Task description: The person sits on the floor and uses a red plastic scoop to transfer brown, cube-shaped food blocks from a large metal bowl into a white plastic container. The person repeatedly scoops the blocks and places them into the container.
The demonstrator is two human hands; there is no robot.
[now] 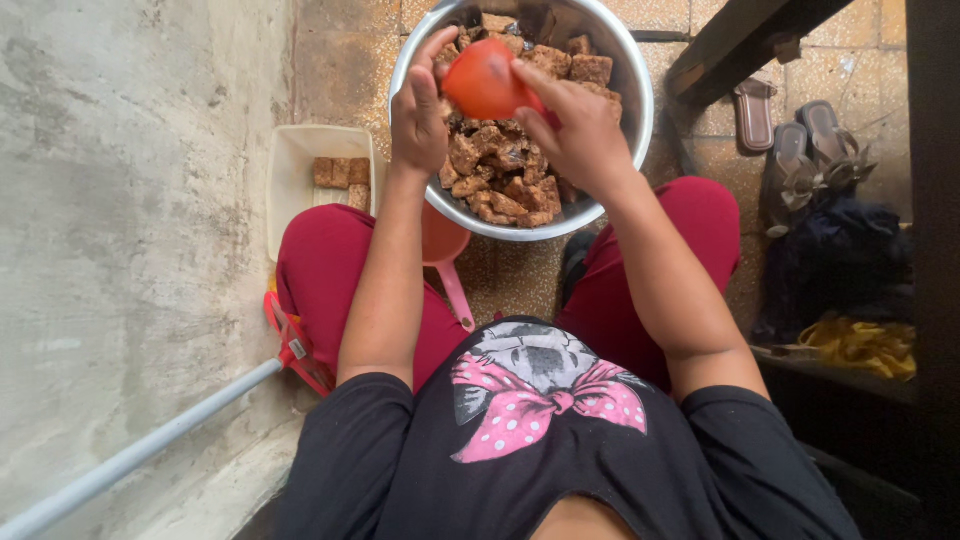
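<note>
Head view: you sit on the tiled floor (350,70), looking down over your knees in dark red trousers.
Left hand (420,110): raised over the near-left rim of the large round metal bowl (630,90); your thumb and fingers wrap the left side of the round red-orange plastic cup (485,78).
Left grip: closed on the cup.
Right hand (580,130): raised over the bowl's middle; its fingers press the cup's right side and lower edge.
Right grip: closed on the cup from the opposite side.
Cup position: held between both your hands, above the bowl's contents, clear of them; whether anything is inside the cup cannot be told.
Bowl contents: brown, rough-cut fried cubes (505,175), heaped nearly to the rim.
Bowl position: on the floor between your knees, ahead of you.
Left of bowl: cream rectangular plastic tub (290,200) on the floor beside the grey concrete wall (130,250), holding a few brown cubes in a row.
Under bowl's near edge: orange-pink plastic scoop with a long handle (450,260), between your legs.
By left knee: grey pole with a red plastic frame (290,345) at its end, leaning along the wall.
Far right: brown sandals (800,140) on the tiles, dark cloth bundle (840,250) just beside them.
</note>
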